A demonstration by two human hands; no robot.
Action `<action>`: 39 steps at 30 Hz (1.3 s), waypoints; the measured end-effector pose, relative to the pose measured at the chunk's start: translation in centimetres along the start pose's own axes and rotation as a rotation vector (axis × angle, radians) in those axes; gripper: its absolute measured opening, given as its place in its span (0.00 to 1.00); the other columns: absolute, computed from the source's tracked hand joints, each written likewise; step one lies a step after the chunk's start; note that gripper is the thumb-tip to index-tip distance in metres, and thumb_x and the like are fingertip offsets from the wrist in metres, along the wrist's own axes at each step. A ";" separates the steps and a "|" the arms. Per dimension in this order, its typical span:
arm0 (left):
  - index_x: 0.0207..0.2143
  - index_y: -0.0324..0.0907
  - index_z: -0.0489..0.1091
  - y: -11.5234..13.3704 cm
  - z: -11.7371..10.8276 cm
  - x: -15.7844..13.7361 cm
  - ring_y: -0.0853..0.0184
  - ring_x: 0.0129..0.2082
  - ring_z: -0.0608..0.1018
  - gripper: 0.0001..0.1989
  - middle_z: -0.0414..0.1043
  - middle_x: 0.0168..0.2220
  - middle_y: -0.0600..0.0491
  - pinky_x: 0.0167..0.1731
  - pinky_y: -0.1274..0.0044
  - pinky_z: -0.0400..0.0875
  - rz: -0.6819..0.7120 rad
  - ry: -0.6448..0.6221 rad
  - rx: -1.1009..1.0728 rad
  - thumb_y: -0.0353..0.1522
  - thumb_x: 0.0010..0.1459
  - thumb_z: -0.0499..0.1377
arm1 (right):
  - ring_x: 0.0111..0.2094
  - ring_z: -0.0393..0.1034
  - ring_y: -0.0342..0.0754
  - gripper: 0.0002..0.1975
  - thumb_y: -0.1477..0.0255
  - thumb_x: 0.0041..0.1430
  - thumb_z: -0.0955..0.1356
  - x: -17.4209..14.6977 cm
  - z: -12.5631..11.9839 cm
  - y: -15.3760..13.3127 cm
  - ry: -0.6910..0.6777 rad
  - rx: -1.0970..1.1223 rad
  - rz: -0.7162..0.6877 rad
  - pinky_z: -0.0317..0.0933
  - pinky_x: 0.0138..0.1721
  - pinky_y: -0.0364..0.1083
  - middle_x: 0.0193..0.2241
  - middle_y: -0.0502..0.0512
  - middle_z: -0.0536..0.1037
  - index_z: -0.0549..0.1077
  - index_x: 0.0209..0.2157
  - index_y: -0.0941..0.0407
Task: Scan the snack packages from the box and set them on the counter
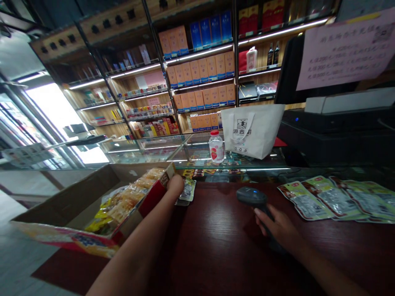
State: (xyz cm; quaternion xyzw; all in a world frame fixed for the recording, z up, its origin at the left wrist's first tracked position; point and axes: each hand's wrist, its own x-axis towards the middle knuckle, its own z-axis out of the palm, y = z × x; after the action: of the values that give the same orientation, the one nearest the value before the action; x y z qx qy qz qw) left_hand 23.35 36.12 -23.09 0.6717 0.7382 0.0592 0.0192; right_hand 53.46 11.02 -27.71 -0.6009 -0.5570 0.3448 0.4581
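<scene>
Right fingers (260, 214) wrapped round scanner (251, 197); left hand (175, 184) by carton (70, 239), fingers hidden, grip unclear.

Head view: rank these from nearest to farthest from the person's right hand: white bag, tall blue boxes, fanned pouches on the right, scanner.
1. Scanner: held in the right hand.
2. Fanned pouches: to that hand's right.
3. White bag: ahead, beyond the pouches.
4. Tall blue boxes: farthest, high up at the back.
</scene>
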 end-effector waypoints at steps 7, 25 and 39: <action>0.51 0.32 0.65 0.7 0.7 -1.9 0.57 0.44 0.80 0.18 0.74 0.45 0.35 0.39 0.70 0.73 0.035 0.090 0.121 0.23 0.65 0.41 | 0.19 0.67 0.47 0.20 0.51 0.62 0.62 0.2 0.2 0.4 0.002 0.041 -0.004 0.59 0.25 0.45 0.16 0.47 0.71 0.68 0.28 0.53; 0.50 0.32 0.70 0.7 2.5 -8.6 0.55 0.58 0.67 0.16 0.68 0.55 0.38 0.56 0.70 0.61 0.393 0.098 0.242 0.27 0.63 0.49 | 0.17 0.66 0.46 0.21 0.52 0.62 0.63 0.4 0.4 0.1 0.028 0.069 -0.034 0.58 0.24 0.45 0.15 0.46 0.70 0.68 0.26 0.53; 0.59 0.30 0.63 5.4 0.8 -10.1 0.49 0.62 0.63 0.23 0.60 0.61 0.34 0.60 0.63 0.60 0.425 0.271 0.125 0.32 0.64 0.52 | 0.15 0.65 0.43 0.28 0.44 0.56 0.63 2.3 0.5 1.2 0.006 0.440 0.133 0.57 0.16 0.41 0.22 0.50 0.74 0.69 0.35 0.57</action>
State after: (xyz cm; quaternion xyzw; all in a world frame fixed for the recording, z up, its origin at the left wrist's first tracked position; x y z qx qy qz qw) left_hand 29.81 26.58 -23.78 0.7974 0.5787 0.1059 -0.1343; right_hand 53.81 13.44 -28.80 -0.5227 -0.4263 0.4856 0.5560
